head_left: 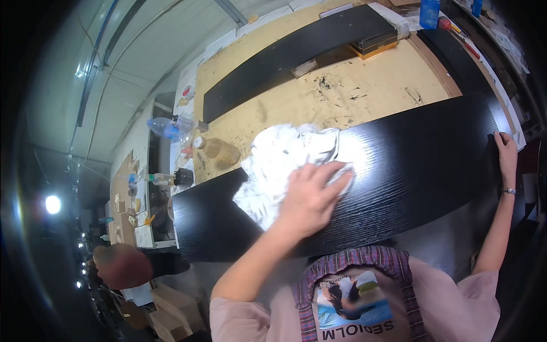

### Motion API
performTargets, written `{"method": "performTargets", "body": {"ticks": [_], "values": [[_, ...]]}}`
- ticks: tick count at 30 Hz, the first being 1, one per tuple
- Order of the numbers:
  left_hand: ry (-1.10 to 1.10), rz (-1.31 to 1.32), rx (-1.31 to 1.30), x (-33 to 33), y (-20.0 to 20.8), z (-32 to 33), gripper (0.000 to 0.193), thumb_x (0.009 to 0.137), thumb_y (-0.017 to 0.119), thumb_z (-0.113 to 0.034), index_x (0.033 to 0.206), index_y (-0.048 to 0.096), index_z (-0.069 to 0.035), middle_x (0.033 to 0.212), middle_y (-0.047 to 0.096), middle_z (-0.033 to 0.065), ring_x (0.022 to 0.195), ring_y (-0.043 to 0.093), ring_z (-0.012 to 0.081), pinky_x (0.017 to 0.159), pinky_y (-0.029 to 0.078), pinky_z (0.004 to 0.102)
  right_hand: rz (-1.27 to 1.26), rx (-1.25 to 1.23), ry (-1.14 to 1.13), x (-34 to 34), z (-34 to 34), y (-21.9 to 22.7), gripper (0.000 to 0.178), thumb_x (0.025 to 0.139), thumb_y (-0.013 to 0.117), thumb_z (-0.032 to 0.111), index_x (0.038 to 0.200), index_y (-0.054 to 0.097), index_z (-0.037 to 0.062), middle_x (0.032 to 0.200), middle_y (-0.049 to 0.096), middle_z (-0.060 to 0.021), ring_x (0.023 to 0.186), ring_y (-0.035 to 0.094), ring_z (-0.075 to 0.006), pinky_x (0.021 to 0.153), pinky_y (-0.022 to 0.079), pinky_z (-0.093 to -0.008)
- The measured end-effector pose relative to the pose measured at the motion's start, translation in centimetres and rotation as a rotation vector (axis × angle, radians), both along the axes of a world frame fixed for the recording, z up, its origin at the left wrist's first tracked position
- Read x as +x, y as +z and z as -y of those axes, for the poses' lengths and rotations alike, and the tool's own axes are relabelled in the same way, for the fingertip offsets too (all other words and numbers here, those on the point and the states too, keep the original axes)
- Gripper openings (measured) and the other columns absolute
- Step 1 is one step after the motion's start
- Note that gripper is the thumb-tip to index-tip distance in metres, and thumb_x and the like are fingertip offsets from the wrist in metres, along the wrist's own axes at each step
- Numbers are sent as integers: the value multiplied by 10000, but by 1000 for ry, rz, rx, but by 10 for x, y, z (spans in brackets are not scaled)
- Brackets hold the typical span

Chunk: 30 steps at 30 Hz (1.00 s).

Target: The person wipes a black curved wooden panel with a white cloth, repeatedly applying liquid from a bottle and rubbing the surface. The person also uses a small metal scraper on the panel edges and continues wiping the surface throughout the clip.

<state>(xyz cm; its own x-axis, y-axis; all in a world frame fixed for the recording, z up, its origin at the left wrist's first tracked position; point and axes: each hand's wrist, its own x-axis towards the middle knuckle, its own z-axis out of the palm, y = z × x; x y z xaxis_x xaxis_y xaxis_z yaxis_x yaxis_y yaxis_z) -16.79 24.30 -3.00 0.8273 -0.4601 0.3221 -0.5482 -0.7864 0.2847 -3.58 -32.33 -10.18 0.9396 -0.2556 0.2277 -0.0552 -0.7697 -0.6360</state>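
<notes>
A long black wood-grain board (410, 165) lies across the near side of the work table, its surface shining under the light. My left hand (310, 196) presses a bunched white cloth (273, 165) onto the board left of its middle, fingers bent over the cloth. Part of the cloth hangs past the board's far edge. At the board's right end my right hand (506, 151) pinches the edge between thumb and fingers; the thumb side shows, while the fingertips are partly hidden.
Another black panel (285, 62) lies on the stained yellowish tabletop (364, 94), beside a small box (373, 47). A bottle of yellowish liquid (219, 151) and a clear plastic bottle (164, 127) are at left. More dark panels (456, 60) lie at right. A person (122, 267) is at far left.
</notes>
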Motion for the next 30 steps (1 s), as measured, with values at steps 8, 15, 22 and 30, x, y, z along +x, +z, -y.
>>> {"method": "performTargets", "body": {"ticks": [8, 15, 22, 30], "values": [[440, 104, 239, -24, -11, -90, 428, 815, 684, -58, 1239, 671, -5, 1276, 623, 219, 1086, 585, 384, 921, 453, 481, 53, 62, 6, 2, 1, -8, 459, 1025, 619, 354, 924, 625, -93, 736, 544, -31, 723, 455, -82, 686, 409, -296], [-34, -29, -67, 10, -2, 34, 506, 883, 698, -205, 1334, 589, -5, 1399, 559, 188, 1106, 562, 367, 949, 441, 491, 74, -113, 22, 21, 64, -45, 445, 1049, 594, 358, 956, 620, -77, 793, 493, -42, 755, 423, -122, 724, 393, -305], [826, 155, 190, -89, -40, -256, 430, 996, 530, -216, 1331, 600, 45, 1303, 609, 295, 1206, 550, 448, 1053, 405, 543, 17, -99, 14, 24, 64, -44, 444, 1046, 599, 355, 1001, 656, -83, 818, 573, -54, 784, 483, -126, 773, 424, -296], [1112, 194, -239, -156, 33, -241, 318, 1004, 574, -116, 1265, 657, 44, 1164, 689, 182, 1062, 666, 309, 971, 495, 398, 38, -273, -2, 25, 28, -16, 512, 1029, 598, 360, 1341, 607, -45, 1359, 642, -197, 1278, 594, -289, 1094, 422, -353]]}}
